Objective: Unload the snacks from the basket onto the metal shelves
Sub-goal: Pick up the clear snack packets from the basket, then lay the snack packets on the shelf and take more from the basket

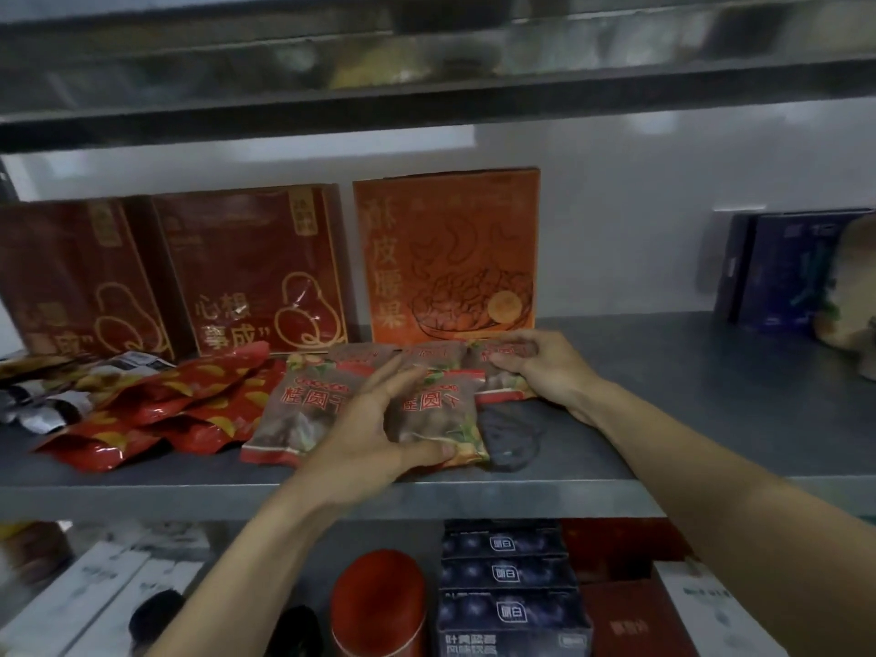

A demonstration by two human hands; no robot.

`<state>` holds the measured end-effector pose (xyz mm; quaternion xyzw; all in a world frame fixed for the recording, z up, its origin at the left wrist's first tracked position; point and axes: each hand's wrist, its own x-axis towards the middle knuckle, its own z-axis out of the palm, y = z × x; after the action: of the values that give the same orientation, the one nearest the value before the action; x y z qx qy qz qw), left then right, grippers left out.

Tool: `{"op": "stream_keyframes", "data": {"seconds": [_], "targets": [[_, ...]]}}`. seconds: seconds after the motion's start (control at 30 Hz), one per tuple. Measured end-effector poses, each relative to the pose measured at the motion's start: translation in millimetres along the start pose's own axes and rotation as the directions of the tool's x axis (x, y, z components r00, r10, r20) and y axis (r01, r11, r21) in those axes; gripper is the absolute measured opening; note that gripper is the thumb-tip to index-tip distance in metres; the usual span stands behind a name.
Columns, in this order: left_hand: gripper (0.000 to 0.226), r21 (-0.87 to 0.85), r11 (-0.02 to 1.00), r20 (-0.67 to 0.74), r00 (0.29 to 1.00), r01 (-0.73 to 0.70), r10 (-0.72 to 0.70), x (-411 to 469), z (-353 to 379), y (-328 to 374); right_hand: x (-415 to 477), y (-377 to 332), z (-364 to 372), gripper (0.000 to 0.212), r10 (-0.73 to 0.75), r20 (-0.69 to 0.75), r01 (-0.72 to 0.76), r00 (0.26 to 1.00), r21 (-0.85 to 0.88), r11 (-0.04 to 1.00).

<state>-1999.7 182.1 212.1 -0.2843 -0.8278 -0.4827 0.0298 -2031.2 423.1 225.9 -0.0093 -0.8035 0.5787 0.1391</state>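
Observation:
Several clear bags of brown dried fruit with red labels lie on the middle metal shelf (663, 372). My left hand (374, 429) grips the front bag (436, 414), thumb under its near edge and fingers on top. Beside it on the left lies another such bag (294, 419). My right hand (545, 367) holds the bag at the back right (502, 386), fingers curled over its top. The basket is out of view.
Two dark red boxes (256, 272) and an orange box (450, 253) stand along the back wall. Red foil packets (166, 410) lie at the left. A dark blue box (782, 272) stands at the right. Below sit a red tin (379, 604) and stacked blue cartons (507, 595).

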Motion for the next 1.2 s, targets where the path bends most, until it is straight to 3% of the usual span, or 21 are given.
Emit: {"op": "stream_keyframes", "data": {"seconds": [0.33,0.47,0.63,0.77,0.9,1.0,1.07,1.2], "targets": [[0.088,-0.048,0.998,0.054,0.998,0.036,-0.034,-3,0,5,5,10,1,0.028,-0.062,-0.034,0.055,0.997,-0.194,0.98],[0.075,-0.063,0.996,0.072,0.996,0.064,-0.059,-3,2,4,2,9,0,0.028,-0.065,-0.036,0.054,0.997,-0.248,0.967],[0.073,0.006,0.998,0.061,0.996,0.065,-0.065,-1,3,3,0,9,1,0.031,-0.072,-0.038,0.057,0.997,-0.3,0.952],[0.066,0.165,0.986,0.051,0.999,-0.011,0.002,-7,7,12,-15,-3,1,0.046,-0.235,-0.12,0.162,0.965,-0.434,0.886],[0.059,0.401,0.906,0.0,0.989,-0.137,0.15,-19,11,24,-49,-24,2,0.05,-0.477,-0.057,0.341,0.877,-0.625,0.703],[0.057,0.628,0.761,-0.037,0.97,-0.165,0.241,-31,4,29,-85,-40,7,0.056,-0.487,0.076,0.364,0.87,-0.767,0.529],[0.059,0.756,0.642,-0.09,0.952,-0.127,0.294,-44,-3,32,-105,-49,13,0.062,-0.43,0.154,0.374,0.89,-0.787,0.491],[0.057,0.861,0.503,-0.215,0.952,0.08,0.216,-78,-15,39,-129,-57,36,0.067,-0.375,0.266,0.425,0.888,-0.786,0.449]]}}
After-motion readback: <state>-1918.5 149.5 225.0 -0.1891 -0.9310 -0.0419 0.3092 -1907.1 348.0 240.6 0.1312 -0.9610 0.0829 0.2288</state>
